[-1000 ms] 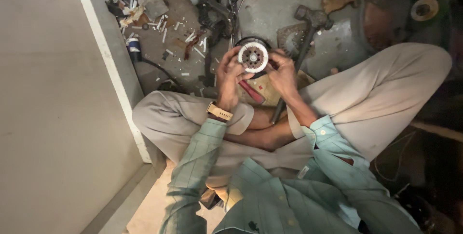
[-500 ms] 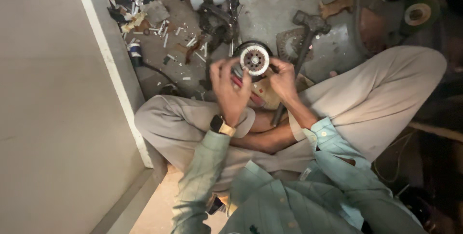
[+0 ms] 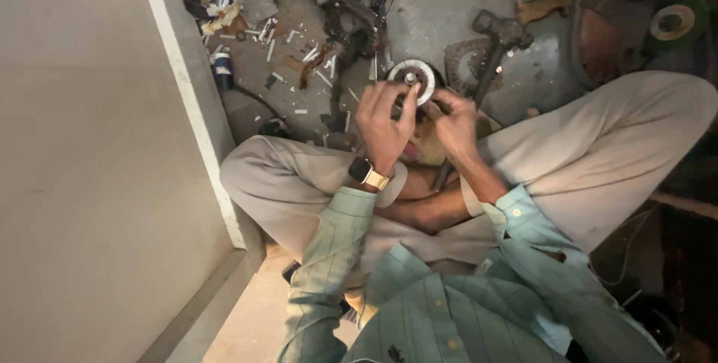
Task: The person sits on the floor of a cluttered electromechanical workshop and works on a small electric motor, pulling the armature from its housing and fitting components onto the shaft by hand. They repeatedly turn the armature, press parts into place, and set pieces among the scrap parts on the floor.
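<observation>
round metal disc [image 3: 413, 79] is held just above the person's crossed legs, over a grey concrete floor [image 3: 441, 11] littered with scraps, a hammer [image 3: 497, 41] lying just right of the disc. left hand [image 3: 385, 120] fingers press on its face and right hand [image 3: 452, 120] fingers pinch its edge. compared with a moment before, the left hand now covers more of the disc.

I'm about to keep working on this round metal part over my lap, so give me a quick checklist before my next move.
1. Left hand on the round metal disc: ok, fingers touch its face.
2. Right hand supporting the disc: ok, at its lower right edge.
3. Centre stud seated: cannot tell.
4. Hammer within sight: ok, lying beyond the disc.
5. Floor free of scraps: not ok, small bits scattered about.
</observation>
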Demonstrator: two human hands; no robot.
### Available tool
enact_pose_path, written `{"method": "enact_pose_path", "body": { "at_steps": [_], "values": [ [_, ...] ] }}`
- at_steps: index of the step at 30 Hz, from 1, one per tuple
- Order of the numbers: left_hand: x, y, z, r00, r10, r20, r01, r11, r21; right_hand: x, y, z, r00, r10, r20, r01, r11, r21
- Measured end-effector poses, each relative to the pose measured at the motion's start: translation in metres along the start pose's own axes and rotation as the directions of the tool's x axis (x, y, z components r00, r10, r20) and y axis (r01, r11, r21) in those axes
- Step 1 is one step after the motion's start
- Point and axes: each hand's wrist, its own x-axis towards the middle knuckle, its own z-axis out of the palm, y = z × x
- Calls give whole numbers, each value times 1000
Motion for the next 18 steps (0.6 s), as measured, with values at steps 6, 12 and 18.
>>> {"method": "enact_pose_path", "body": {
  "at_steps": [6,12,18],
  "values": [
    [1,0,-2,998,21,56,-21,1000,1,-10,-2,2,957,282,68,-290,939,185],
    [2,-3,2,997,37,61,-34,998,-46,2,-12,-12,977,-11,211,-15,992,122],
    [-1,-5,-3,993,15,118,-4,995,-96,-5,-42,-26,973,186,133,-109,889,-444]
  ]
}}
